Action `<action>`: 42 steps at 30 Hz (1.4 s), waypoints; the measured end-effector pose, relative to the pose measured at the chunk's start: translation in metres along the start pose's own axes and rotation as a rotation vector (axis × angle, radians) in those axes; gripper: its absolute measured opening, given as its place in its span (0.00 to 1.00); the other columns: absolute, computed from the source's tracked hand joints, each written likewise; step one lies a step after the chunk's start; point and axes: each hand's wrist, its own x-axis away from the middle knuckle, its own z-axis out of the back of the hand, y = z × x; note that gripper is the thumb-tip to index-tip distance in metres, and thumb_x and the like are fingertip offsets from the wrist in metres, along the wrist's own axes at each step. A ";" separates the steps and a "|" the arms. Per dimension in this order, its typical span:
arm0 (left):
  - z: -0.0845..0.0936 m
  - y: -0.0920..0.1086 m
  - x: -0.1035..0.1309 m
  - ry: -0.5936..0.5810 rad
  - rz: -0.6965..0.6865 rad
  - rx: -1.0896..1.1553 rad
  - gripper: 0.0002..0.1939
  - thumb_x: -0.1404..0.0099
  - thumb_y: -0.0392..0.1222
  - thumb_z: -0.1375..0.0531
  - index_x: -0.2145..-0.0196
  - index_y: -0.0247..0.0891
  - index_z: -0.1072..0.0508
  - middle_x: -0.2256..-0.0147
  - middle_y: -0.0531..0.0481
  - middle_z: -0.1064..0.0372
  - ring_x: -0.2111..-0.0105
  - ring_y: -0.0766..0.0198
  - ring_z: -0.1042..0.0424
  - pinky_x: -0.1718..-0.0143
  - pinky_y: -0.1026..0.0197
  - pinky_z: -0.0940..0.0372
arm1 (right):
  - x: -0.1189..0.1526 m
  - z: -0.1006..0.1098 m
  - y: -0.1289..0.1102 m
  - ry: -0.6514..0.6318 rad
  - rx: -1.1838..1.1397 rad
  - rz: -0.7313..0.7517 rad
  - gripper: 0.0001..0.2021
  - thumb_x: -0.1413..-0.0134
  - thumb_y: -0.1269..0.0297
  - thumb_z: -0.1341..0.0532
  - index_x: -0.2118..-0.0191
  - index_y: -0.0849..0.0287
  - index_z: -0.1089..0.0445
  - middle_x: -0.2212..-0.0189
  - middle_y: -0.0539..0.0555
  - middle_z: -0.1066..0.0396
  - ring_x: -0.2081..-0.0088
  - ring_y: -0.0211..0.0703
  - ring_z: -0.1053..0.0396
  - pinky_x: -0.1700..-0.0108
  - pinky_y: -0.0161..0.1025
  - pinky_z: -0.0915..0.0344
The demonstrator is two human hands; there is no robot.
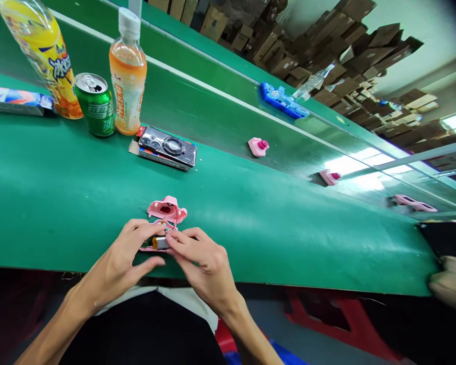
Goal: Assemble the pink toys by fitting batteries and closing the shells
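Observation:
A pink plastic case half (149, 249) lies on the green table in front of me, with a circuit board (147, 241) and a silver battery (161, 243) inside. Just beyond it rests a second pink shell (167, 209), joined to it by thin red wires (175, 219). My left hand (131, 251) is over the case's left side, fingertips touching near its far edge and thumb held apart. Thumb and fingers of my right hand (201, 258) pinch at the battery's right end. My fingers hide part of the case.
Beyond the case lies a boxed black phone-like item (167, 147). A green can (96, 106), an orange drink bottle (128, 76) and a yellow bottle (49, 61) stand at back left. Pink parts (258, 147) line the far strip. Another person's hand (452, 281) is at right.

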 end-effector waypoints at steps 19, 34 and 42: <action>-0.009 0.004 -0.013 0.228 0.107 -0.247 0.05 0.27 0.34 0.40 0.60 0.38 0.24 0.56 0.48 0.29 0.58 0.65 0.25 0.56 0.62 0.29 | 0.009 -0.009 0.006 -0.103 0.291 0.052 0.13 0.32 0.76 0.43 0.49 0.62 0.24 0.55 0.56 0.20 0.61 0.45 0.32 0.55 0.42 0.24; -0.010 0.000 -0.010 0.181 0.056 -0.238 0.05 0.27 0.33 0.41 0.57 0.38 0.27 0.53 0.46 0.25 0.51 0.60 0.26 0.48 0.57 0.31 | 0.000 -0.011 0.007 -0.270 0.450 0.133 0.13 0.34 0.80 0.44 0.50 0.66 0.26 0.55 0.58 0.21 0.61 0.48 0.31 0.55 0.44 0.25; -0.004 -0.003 0.007 -0.054 -0.093 -0.392 0.19 0.25 0.34 0.44 0.39 0.34 0.36 0.38 0.38 0.36 0.37 0.54 0.37 0.36 0.52 0.38 | 0.008 -0.005 -0.013 -0.298 0.689 0.119 0.18 0.35 0.76 0.41 0.41 0.74 0.29 0.45 0.64 0.25 0.46 0.59 0.33 0.55 0.50 0.26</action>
